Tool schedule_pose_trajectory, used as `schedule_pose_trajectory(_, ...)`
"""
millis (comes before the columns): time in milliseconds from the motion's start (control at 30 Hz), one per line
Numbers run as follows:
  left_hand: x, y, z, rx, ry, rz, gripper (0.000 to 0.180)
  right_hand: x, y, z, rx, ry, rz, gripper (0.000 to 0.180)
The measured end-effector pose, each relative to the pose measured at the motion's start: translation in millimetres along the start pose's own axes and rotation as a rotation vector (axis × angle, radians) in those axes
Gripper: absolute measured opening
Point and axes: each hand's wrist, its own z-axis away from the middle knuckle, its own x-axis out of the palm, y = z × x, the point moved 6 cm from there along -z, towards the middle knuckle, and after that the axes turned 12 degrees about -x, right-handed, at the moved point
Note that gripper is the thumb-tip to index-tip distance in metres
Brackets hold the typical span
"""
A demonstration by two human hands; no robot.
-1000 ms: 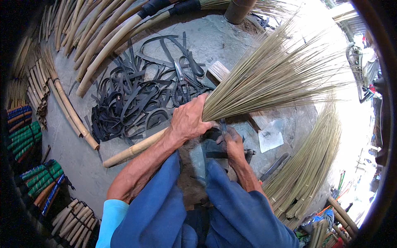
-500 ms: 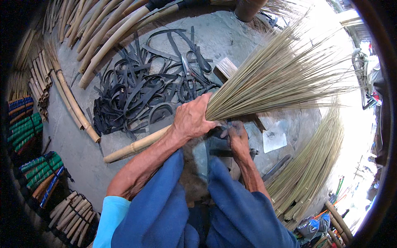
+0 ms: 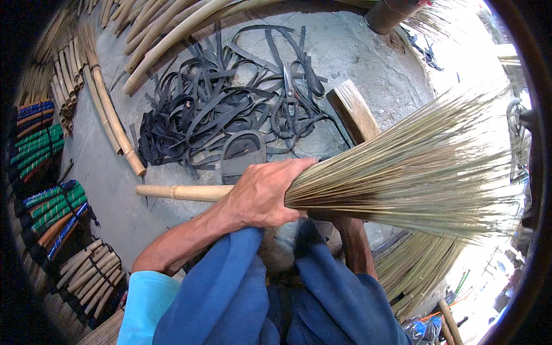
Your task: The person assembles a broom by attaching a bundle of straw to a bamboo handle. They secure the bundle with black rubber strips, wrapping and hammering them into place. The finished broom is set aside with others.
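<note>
My left hand (image 3: 265, 194) is wrapped round the neck of a grass broom, where the bristles (image 3: 402, 172) meet the bamboo handle (image 3: 178, 192). The broom lies nearly level across my lap, with its handle toward the left and its bristles fanned out to the right. Under the bristles, my right hand (image 3: 349, 223) is mostly covered. Only the wrist side and forearm show, so its fingers are hidden. Beyond the broom lie scissors (image 3: 288, 92) with dark-wrapped handles, among a tangle of black rubber strips (image 3: 195, 109).
A wooden block (image 3: 352, 109) sits behind the bristles. Bamboo poles (image 3: 112, 115) and bundles of green-wrapped sticks (image 3: 54, 201) line the left. More loose grass (image 3: 420, 264) lies at the lower right. A brown cylinder (image 3: 394, 14) stands at the far side.
The broom has swung from a slant to nearly level, its bristle end coming nearer me. My right hand, visible earlier by the broom's neck, is now mostly behind the bristles. The view has shifted.
</note>
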Motion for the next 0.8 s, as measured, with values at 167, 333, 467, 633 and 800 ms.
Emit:
schedule_pose_trajectory(167,-6,6,14,0.059,0.001,0.025,0.093,4,-4,2,0.000,-0.007,0.003,0.053)
schedule_pose_trajectory(333,-22,15,28,0.114,0.041,0.102,0.102,3,-9,4,-0.005,-0.014,0.023,0.054)
schedule_pose_trajectory(467,-35,17,37,0.081,0.054,0.208,0.115,4,-9,2,-0.004,-0.027,0.021,0.055)
schedule_pose_trajectory(633,-40,16,41,0.079,0.096,0.237,0.114,8,-8,-1,-0.006,-0.042,0.015,0.055)
schedule_pose_trajectory(800,-41,18,44,0.112,0.116,0.214,0.108,18,-9,-5,-0.015,-0.066,-0.003,0.056)
